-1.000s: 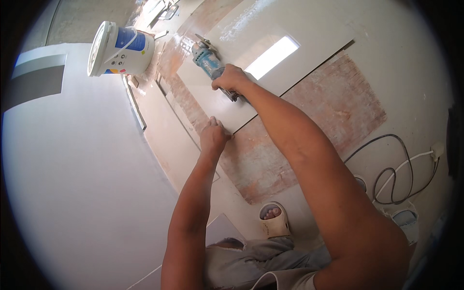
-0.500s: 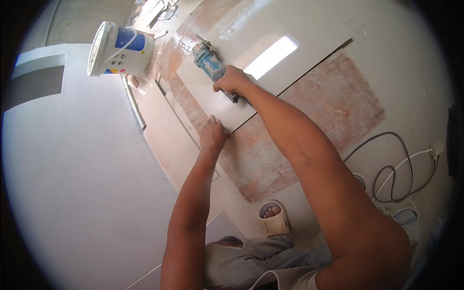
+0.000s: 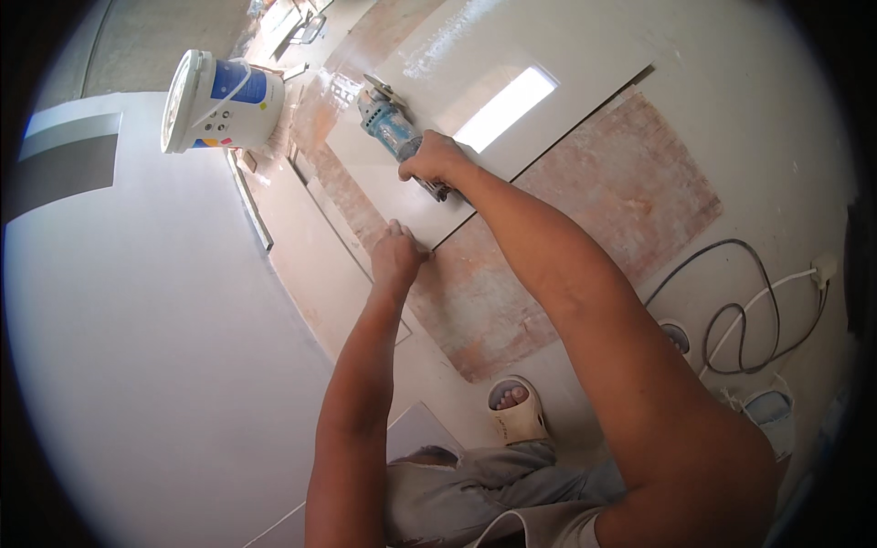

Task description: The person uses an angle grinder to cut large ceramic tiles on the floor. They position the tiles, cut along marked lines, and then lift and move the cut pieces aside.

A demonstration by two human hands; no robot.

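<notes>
My right hand is closed round the body of a teal angle grinder. The disc at its far end stands over a large, glossy pale tile, near the tile's left side. My left hand rests low at the near left corner of that tile, fingers stretched forward and thumb out to the right. Whether its fingertips press on the tile's edge or on the floor beside it, I cannot tell. A bright window reflection lies across the tile.
Reddish, dusty bare floor borders the tile's near edge. A white paint bucket with a blue label is at the upper left, beside a pale wall. A dark cord loops near a white plug at right. My sandalled foot is close by.
The whole view has shifted slightly. Both hands and the grinder keep nearly the same places relative to the tile.
</notes>
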